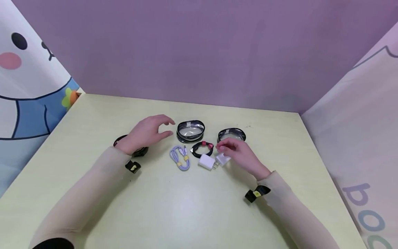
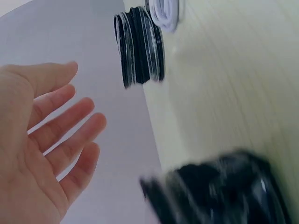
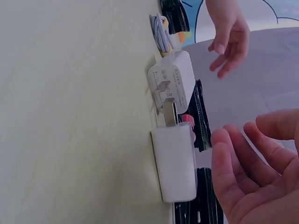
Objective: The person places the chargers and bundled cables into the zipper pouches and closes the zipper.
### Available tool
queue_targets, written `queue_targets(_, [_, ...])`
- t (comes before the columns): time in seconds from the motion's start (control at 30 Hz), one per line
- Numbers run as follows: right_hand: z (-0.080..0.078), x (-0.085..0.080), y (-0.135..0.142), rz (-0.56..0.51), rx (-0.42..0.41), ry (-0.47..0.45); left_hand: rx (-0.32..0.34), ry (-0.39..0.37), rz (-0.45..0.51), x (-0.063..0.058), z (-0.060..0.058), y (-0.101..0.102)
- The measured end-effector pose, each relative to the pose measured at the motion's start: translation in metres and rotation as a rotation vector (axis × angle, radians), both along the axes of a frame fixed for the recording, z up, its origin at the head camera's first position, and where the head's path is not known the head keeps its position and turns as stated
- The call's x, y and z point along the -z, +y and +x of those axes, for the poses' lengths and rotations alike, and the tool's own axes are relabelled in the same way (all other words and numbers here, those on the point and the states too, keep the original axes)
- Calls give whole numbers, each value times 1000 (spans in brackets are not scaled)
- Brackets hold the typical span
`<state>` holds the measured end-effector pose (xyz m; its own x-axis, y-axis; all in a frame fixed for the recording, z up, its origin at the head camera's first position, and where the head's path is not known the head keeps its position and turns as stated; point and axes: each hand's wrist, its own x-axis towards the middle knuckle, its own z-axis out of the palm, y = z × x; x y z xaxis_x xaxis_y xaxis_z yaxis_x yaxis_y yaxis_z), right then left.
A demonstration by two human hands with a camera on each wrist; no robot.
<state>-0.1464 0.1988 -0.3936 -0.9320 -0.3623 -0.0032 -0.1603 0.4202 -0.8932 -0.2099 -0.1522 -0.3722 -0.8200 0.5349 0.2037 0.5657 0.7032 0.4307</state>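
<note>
My left hand (image 1: 148,131) is above the table with its fingers spread and nothing in them. Its fingertips are just left of a round, black-rimmed bundle with a clear middle (image 1: 190,131). Under the left wrist is a similar black bundle (image 1: 141,152), partly covered. My right hand (image 1: 239,154) hovers, fingers loosely bent and holding nothing, by a white charger plug (image 3: 174,163). Beside that lies a second white charger plug (image 1: 206,161). Behind the right hand, another black-rimmed bundle (image 1: 231,132) is partly hidden.
A lilac coiled cable (image 1: 180,158) with yellow ties and a black coiled cable (image 1: 196,151) with red ties lie between the hands on the pale table (image 1: 174,214). A purple wall (image 1: 199,52) stands behind, and printed panels flank both sides.
</note>
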Motion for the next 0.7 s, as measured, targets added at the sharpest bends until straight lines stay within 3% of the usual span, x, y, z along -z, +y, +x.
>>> queue_targets(0.2, [-14,3,-12,57,0,73,-2,-73,70,8,-15,17])
queue_targets(0.5, [-24,8,-24,158,-15,123,25,-175,43,16,-25,38])
queue_targets(0.7, [-34,8,-29,235,-44,131,42,-183,19,19,-30,45])
